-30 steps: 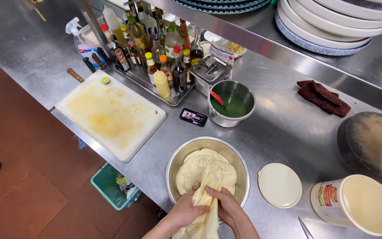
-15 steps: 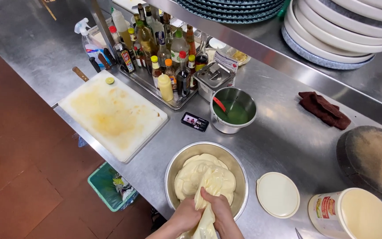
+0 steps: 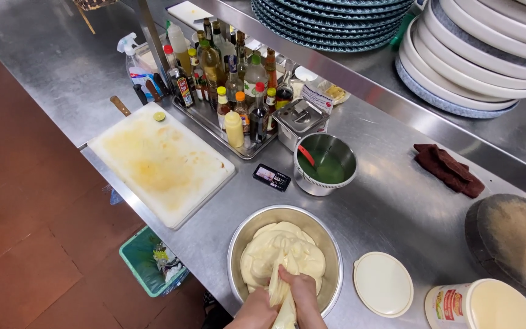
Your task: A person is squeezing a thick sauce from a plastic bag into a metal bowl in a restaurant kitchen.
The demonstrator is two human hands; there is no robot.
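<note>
Both hands are closed around a pale, limp plastic bag (image 3: 282, 298) at the near rim of a round stainless-steel mixing bowl (image 3: 331, 256), which stands on the steel bench (image 3: 397, 207). The left hand (image 3: 257, 312) grips the bag from one side and the right hand (image 3: 302, 297) from the other, pinching it into a narrow strip above a thick cream-coloured sauce (image 3: 281, 253) heaped inside the bowl. The step in hand looks like wringing the last of the sauce out of the bag; a further squeeze would call for a firm downward stroke with the bag's mouth kept over the bowl.

Right of the bowl lie a flat round cream lid (image 3: 383, 283) and, beyond it, an open white tub (image 3: 488, 304) of similar cream. Behind the bowl stands a smaller steel pot of green liquid (image 3: 327, 166).

The bag's lower end and both wrists are cut off by the frame edge, so how much remains in the bag cannot be told. The tub is also partly cropped.
</note>
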